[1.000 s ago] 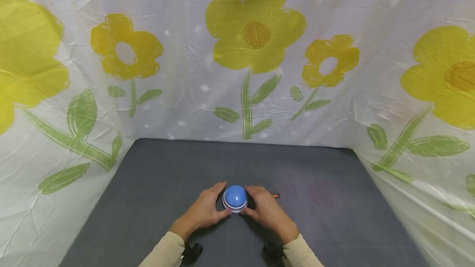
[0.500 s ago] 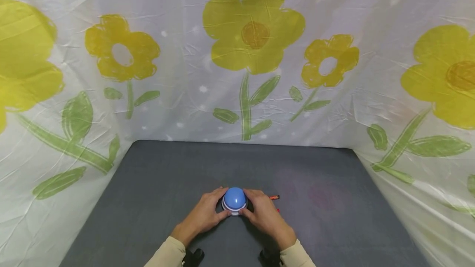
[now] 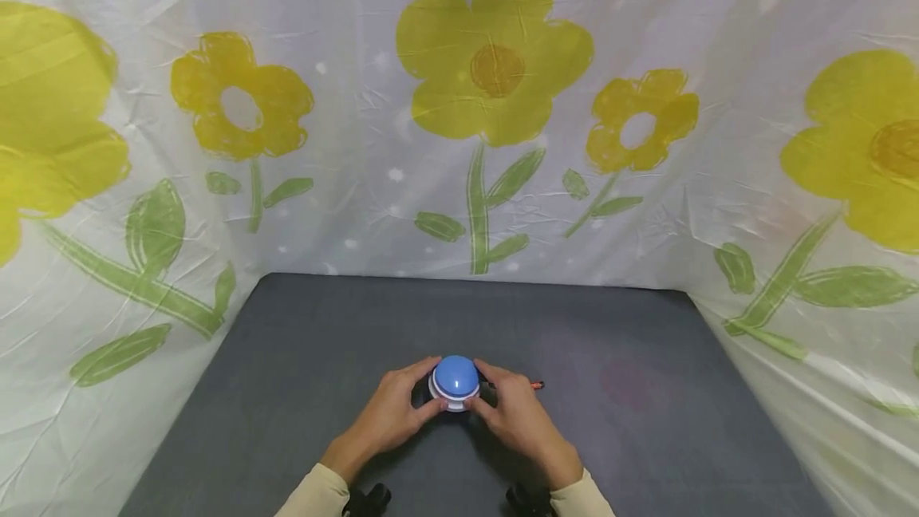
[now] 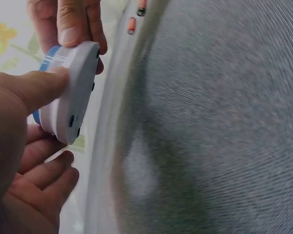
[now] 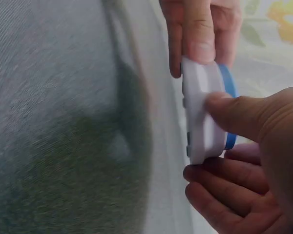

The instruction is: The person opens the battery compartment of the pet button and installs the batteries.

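A round push button (image 3: 456,377) with a blue dome and a white base is held up between both hands over the dark table. My left hand (image 3: 393,409) grips its left side, thumb on the near side of the base and fingers round the far side. On the opposite side my right hand (image 3: 518,412) grips it the same way. In the left wrist view, small dark feet show on the underside of the white base (image 4: 77,95). The right wrist view has the white rim (image 5: 198,117) pinched between thumb and fingers, with the blue dome facing away from the table.
A small orange-red and black cylinder (image 3: 537,384) lies just beyond my right hand. Two such cylinders show in the left wrist view, one of them the nearer red piece (image 4: 132,25). A flower-printed white curtain (image 3: 345,206) encloses the dark table (image 3: 345,317).
Both hands keep their grip on the push button and have shifted it very slightly away. A second red piece that showed beside the right hand is now hidden in the head view.
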Demonstrator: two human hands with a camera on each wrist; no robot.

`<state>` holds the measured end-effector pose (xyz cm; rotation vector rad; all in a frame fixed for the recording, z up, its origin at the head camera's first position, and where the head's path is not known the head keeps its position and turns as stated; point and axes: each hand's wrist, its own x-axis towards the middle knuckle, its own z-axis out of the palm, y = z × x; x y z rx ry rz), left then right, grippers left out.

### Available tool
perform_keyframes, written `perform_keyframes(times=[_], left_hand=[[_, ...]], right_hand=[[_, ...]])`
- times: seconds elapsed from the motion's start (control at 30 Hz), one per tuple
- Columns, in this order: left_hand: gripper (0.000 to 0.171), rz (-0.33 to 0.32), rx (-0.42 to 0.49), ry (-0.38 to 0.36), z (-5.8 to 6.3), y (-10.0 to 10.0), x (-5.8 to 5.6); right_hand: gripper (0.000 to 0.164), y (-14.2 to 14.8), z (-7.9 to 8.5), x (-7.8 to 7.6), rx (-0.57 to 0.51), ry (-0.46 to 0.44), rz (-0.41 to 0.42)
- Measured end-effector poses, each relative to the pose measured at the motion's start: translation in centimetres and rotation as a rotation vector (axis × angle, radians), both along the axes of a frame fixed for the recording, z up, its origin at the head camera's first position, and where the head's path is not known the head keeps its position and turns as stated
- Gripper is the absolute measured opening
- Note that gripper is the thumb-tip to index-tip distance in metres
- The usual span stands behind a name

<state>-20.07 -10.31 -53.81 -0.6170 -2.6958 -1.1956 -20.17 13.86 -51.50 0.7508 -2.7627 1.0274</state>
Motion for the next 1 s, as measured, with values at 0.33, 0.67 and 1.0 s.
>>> perform_keyframes(times=[0.33,0.67,1.0], left_hand=[[0.059,0.071,0.268,0.003,1.6,0.3,1.0],[0.044,0.182,0.528,0.218,2.8,1.3,2.0],[0.022,0.277,0.692,0.305,4.1,1.7,2.0]], right_hand=[[0.045,-0.3,2.4,0.9,-0.276,-0.001,-0.081],[0.044,-0.3,4.1,1.5,-0.364,0.102,-0.057],[0.028,-0.9,4.3,1.9,-0.394,0.236,-0.102]])
